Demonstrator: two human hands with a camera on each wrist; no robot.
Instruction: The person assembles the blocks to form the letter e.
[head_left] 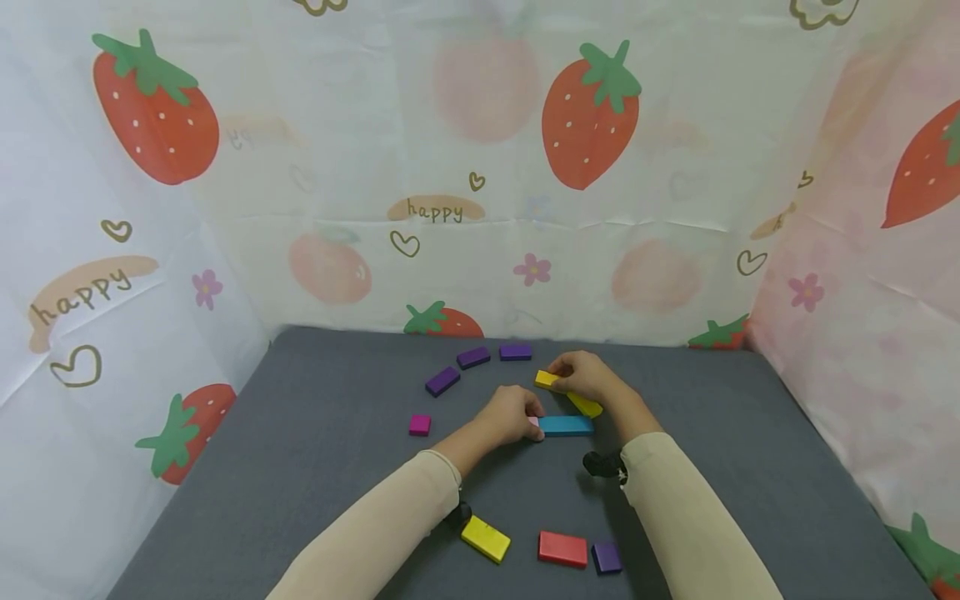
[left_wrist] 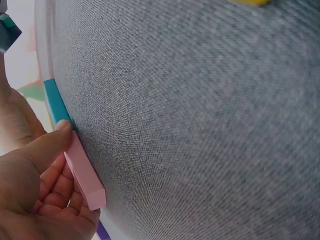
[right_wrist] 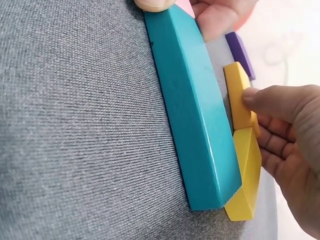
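Head view, left fingers (head_left: 533, 405) pinching pink block (head_left: 533, 422), right fingers (head_left: 563, 364) orange-yellow block (head_left: 545, 379)

On the grey worktop (head_left: 322, 467), the left hand (head_left: 512, 414) holds a pink block (head_left: 533, 422) at a blue block's (head_left: 567, 427) left end, while the right hand (head_left: 588, 377), closer to the far edge, grips a yellow block (head_left: 544, 380) near three purple blocks (head_left: 474, 358).

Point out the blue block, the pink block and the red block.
Blue block (right_wrist: 185, 112), right wrist view, middle of a long face.
Pink block (left_wrist: 86, 170), left wrist view, middle of a long face.
Red block (head_left: 562, 547), head view, middle of its top face.
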